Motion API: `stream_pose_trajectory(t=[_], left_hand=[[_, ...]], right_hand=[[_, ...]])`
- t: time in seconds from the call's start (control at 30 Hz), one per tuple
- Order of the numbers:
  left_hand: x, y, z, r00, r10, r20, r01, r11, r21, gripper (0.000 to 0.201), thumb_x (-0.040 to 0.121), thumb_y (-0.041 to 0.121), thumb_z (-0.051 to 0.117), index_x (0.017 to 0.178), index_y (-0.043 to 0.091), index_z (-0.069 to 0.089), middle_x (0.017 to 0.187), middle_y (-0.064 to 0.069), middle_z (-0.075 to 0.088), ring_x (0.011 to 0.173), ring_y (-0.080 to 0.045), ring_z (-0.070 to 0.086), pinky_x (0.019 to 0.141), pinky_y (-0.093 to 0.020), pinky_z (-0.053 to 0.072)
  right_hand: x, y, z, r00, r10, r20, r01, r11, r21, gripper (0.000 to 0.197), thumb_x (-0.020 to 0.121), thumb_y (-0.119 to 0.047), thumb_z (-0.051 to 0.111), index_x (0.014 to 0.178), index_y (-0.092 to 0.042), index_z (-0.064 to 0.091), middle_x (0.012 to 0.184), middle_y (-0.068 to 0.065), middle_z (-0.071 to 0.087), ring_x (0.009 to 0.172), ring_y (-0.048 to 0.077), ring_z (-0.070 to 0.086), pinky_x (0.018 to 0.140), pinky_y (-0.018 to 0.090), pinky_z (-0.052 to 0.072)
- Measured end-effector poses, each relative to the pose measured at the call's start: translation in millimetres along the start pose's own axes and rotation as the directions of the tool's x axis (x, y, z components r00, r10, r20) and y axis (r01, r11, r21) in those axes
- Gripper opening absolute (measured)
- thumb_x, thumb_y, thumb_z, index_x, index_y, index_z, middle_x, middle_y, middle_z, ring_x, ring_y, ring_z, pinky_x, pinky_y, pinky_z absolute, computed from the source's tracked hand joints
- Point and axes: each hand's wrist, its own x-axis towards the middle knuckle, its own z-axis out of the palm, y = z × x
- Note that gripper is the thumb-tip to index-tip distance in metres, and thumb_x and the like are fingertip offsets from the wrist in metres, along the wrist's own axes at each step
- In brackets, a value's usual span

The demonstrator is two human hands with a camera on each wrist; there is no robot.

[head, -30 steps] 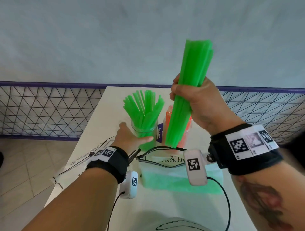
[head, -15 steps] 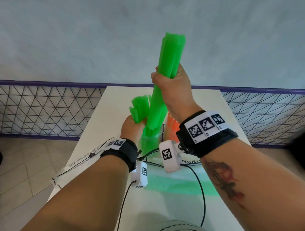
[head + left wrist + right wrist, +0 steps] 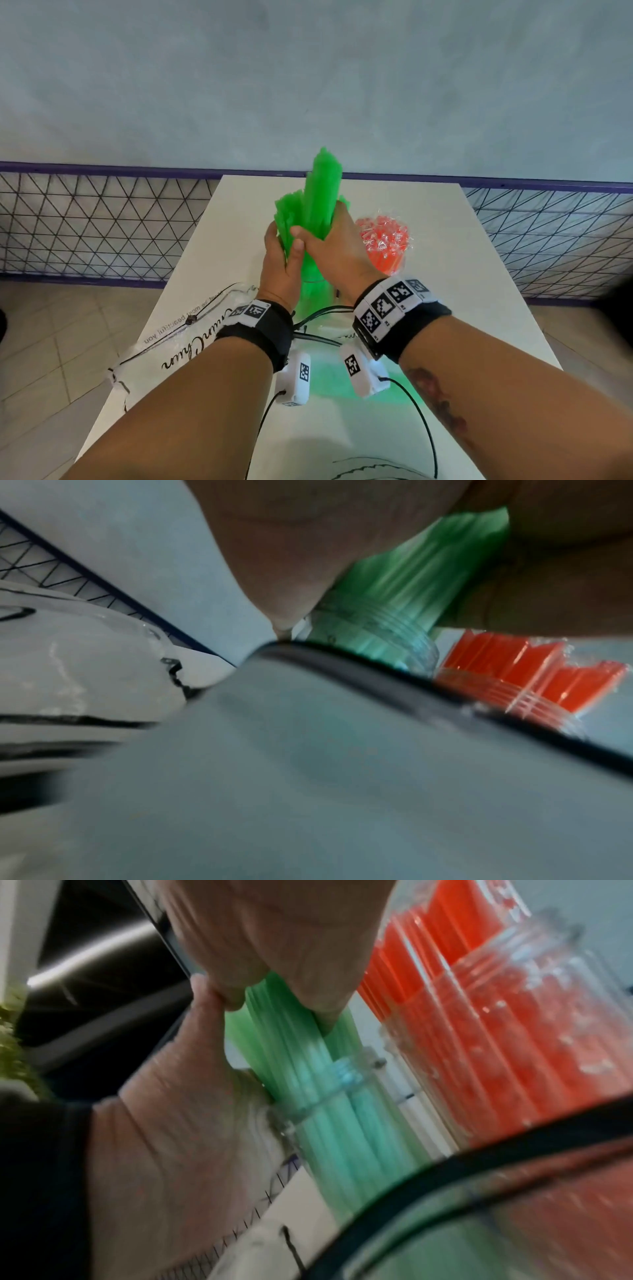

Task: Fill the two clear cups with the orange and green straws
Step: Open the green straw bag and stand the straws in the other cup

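Note:
In the head view, a thick bundle of green straws (image 3: 322, 195) stands upright with its lower ends inside a clear cup (image 3: 310, 296) on the white table. My right hand (image 3: 325, 240) grips the bundle from the right, just above the rim. My left hand (image 3: 284, 246) curls round the green straws from the left, thumb against the right hand's fingers. The right wrist view shows the green straws (image 3: 308, 1083) passing through the cup's threaded rim (image 3: 342, 1069). A second clear cup holds orange straws (image 3: 383, 240) in a plastic wrap, just to the right.
A clear plastic bag with black lettering (image 3: 178, 346) lies at the table's left front. A green-tinted bag (image 3: 329, 377) lies under my wrists, with black cables across it. The white table (image 3: 462, 274) is bare to the right; a wire mesh fence (image 3: 85, 222) runs behind.
My right hand has carried the green bundle down and left, into the cup with the other green straws. My left hand has moved up from the cup's side to the straws.

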Motion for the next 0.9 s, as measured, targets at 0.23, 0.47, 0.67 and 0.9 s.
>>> stream_pose_trajectory(t=[0.23,0.47,0.67,0.9], left_hand=[[2,-6,-2,0.997,-0.059,0.041,0.054,0.993,0.108,0.143,0.043,0.057,0.088,0.155,0.029,0.003,0.153,0.001,0.040,0.137,-0.011,0.042,0.112,-0.041,0.040],[10,-15,9,0.990,-0.121,0.071,0.099,0.961,0.257,0.130,0.044,0.066,0.077,0.152,0.022,0.019,0.134,0.008,0.054,0.123,-0.010,0.055,0.100,-0.024,0.045],[7,-15,8,0.998,-0.061,0.015,0.054,0.955,0.292,0.099,0.054,0.046,0.082,0.138,0.023,0.036,0.115,0.011,0.059,0.107,-0.007,0.057,0.082,-0.008,0.039],[5,-13,7,1.000,-0.027,-0.005,0.028,0.979,0.203,0.103,0.051,0.029,0.095,0.135,0.023,0.037,0.117,0.018,0.056,0.109,-0.001,0.058,0.092,-0.016,0.048]], right_hand=[[16,-62,-30,0.819,-0.567,-0.085,0.492,0.771,-0.404,0.083,0.091,-0.054,0.054,0.154,-0.014,0.019,0.158,0.011,0.026,0.148,0.028,0.017,0.120,0.043,0.019],[23,-50,-3,0.912,-0.125,0.390,0.387,0.576,-0.720,0.069,0.101,-0.053,0.030,0.155,-0.013,0.015,0.162,0.011,0.020,0.148,0.028,0.018,0.119,0.041,0.019],[21,-65,1,0.902,-0.309,0.302,0.418,0.444,-0.793,0.067,0.100,-0.058,0.020,0.155,-0.019,0.021,0.163,0.007,0.016,0.151,0.029,0.004,0.121,0.049,0.003],[12,-37,-10,0.947,-0.132,0.293,0.295,0.719,-0.630,0.073,0.097,-0.064,0.023,0.156,-0.023,0.010,0.165,0.009,0.003,0.152,0.030,-0.002,0.122,0.049,0.005]])
